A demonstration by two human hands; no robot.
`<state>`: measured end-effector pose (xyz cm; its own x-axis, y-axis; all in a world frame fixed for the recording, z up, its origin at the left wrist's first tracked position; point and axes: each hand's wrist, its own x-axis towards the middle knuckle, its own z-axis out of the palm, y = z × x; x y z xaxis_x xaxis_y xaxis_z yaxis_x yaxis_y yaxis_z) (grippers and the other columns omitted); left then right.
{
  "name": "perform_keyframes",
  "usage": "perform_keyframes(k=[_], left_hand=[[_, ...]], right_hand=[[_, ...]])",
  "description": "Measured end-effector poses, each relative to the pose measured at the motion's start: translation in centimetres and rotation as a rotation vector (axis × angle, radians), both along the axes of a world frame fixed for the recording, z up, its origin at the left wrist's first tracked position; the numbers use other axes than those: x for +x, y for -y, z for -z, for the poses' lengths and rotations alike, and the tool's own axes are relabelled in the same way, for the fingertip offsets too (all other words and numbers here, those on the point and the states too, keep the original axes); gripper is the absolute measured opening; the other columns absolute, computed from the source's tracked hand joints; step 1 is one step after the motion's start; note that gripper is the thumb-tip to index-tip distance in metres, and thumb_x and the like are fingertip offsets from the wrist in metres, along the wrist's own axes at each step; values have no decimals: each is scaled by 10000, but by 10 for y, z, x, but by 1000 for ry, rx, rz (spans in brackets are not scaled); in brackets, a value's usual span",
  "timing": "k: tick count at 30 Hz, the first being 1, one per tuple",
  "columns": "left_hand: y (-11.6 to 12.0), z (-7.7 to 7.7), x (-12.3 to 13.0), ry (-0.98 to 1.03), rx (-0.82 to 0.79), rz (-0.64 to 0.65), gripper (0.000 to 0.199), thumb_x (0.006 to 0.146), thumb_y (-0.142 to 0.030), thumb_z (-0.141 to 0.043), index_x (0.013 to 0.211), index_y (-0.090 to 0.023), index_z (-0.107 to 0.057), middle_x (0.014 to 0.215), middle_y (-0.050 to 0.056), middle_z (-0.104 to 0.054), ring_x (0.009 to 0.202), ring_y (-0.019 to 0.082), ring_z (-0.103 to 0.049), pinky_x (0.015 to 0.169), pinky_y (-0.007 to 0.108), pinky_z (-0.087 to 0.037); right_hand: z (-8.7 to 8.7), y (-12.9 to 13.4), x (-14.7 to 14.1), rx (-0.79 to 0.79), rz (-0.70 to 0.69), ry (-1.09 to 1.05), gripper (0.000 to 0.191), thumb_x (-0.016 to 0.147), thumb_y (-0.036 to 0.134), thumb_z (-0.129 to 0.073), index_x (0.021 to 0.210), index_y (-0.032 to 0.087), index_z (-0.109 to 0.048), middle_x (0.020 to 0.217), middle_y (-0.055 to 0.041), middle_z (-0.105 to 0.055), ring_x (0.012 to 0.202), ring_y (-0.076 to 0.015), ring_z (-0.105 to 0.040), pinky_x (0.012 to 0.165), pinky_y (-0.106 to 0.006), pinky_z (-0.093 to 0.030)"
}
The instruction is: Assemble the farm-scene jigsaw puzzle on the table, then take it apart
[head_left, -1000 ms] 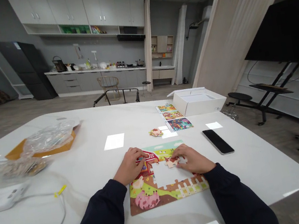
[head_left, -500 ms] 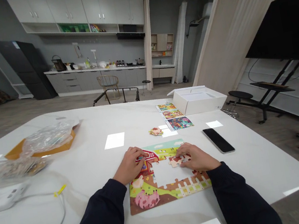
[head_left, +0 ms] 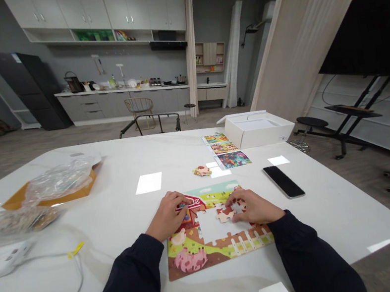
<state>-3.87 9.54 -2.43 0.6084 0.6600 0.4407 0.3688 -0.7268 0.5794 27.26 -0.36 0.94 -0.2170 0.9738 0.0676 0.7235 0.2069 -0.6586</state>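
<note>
- Head view: my right hand (head_left: 253, 206) was over the right part of the farm puzzle (head_left: 215, 260), thumb and fingers pinched narrow on a brown-and-white cow piece (head_left: 224, 215).
- That piece was over the upper right of the white gap in the puzzle's middle; whether it touched the surface below, I could not tell. More brown and white showed between my fingers, and I could not tell if it belonged to the same piece.
- My left hand (head_left: 167, 216) rested on the puzzle's far left part, fingers bent and close together at the red barn (head_left: 196, 201); their undersides were hidden, so I could not tell whether they gripped anything.
- The puzzle lay flat toward the near edge of the bench (head_left: 178, 156), between its left and right edges, with a pink pig (head_left: 190, 260) at its near left corner.
- Beyond it, toward the far edge, sat a small heap of pieces (head_left: 202, 170).
- Picture cards (head_left: 234, 159) lay past those, beside an open white box (head_left: 263, 135) by the bench's far right corner.
- A black phone (head_left: 283, 181) lay toward the right edge.
- Along the left edge were clear plastic wrap (head_left: 63, 180) and a white power strip (head_left: 0, 262).
</note>
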Motion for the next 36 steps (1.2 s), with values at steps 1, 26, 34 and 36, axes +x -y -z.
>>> perform_keyframes(k=[1, 26, 34, 36], left_hand=[[0, -1, 0, -2, 2, -2, 214, 910, -128, -557, 988, -240, -722, 1051, 67, -679, 1038, 242, -588, 948, 421, -513], [0, -2, 0, -29, 4, 2, 177, 945, -172, -561, 1000, -231, -718, 1051, 64, -682, 1045, 244, -577, 945, 428, -496], [0, 2, -1, -16, 23, 3, 184, 927, -165, -563, 1003, -231, -716, 1052, 67, -680, 1042, 247, -586, 946, 432, -509], [0, 2, -1, -15, 18, 5, 186, 926, -163, -559, 1001, -231, -715, 1054, 68, -678, 1048, 246, -587, 953, 429, -512]], right_hand=[[1, 0, -1, 2, -3, -2, 343, 659, 218, -872, 983, 249, -765, 1017, -33, -741, 951, -244, -680, 867, -350, -523], [-3, -1, -3, 8, 9, 4, 374, 670, 179, -860, 1027, 232, -763, 1013, -34, -708, 937, -220, -643, 874, -342, -497], [-3, 2, 13, -23, 71, 30, 348, 656, 190, -839, 993, 234, -767, 1073, -50, -702, 974, -238, -653, 910, -363, -504], [-3, 2, 15, -28, 65, 34, 343, 653, 190, -837, 988, 235, -774, 1074, -52, -707, 984, -243, -656, 920, -367, -506]])
